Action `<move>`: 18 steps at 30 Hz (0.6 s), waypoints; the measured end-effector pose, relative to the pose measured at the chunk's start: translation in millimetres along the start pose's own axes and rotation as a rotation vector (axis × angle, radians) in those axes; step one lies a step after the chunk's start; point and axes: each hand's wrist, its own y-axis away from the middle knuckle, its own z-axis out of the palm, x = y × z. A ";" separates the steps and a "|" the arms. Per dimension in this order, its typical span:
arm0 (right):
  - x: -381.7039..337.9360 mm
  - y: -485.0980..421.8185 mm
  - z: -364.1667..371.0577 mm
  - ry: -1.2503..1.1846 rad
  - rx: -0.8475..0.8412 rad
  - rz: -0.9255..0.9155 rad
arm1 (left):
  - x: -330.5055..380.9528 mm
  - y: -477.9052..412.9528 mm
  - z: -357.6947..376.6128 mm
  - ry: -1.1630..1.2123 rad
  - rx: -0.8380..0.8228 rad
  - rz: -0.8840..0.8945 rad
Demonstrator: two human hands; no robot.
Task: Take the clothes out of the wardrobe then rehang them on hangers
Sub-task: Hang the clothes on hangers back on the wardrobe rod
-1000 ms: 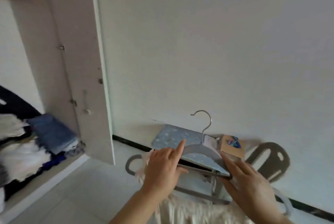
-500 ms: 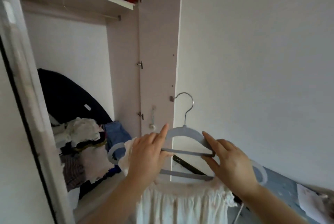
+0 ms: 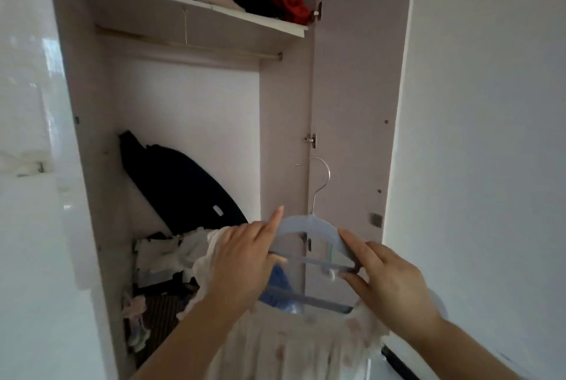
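Observation:
A pale blue hanger [image 3: 309, 226] with a metal hook [image 3: 321, 183] is held upright in front of the open wardrobe [image 3: 190, 122]. A cream ruffled garment [image 3: 294, 346] hangs from it. My left hand [image 3: 242, 266] grips the hanger's left shoulder with the forefinger stretched up along it. My right hand [image 3: 392, 278] pinches the right end of its upper bar. The hook points up, well below the wardrobe's hanging rail [image 3: 190, 44], which is bare.
A shelf [image 3: 196, 6] above the rail carries a heap of dark and red clothes. Crumpled clothes [image 3: 162, 260] and a black curved object [image 3: 180, 183] fill the wardrobe's bottom. The open door [image 3: 355, 104] stands at right, against a white wall.
The view swung left and up from the wall to the wardrobe's inside. Both hands carried the hanger with the garment along and raised it in front of the opening.

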 end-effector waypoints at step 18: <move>110.0 -255.6 271.4 -0.023 0.104 -0.140 | -203.9 -217.5 212.9 0.096 -0.087 -0.201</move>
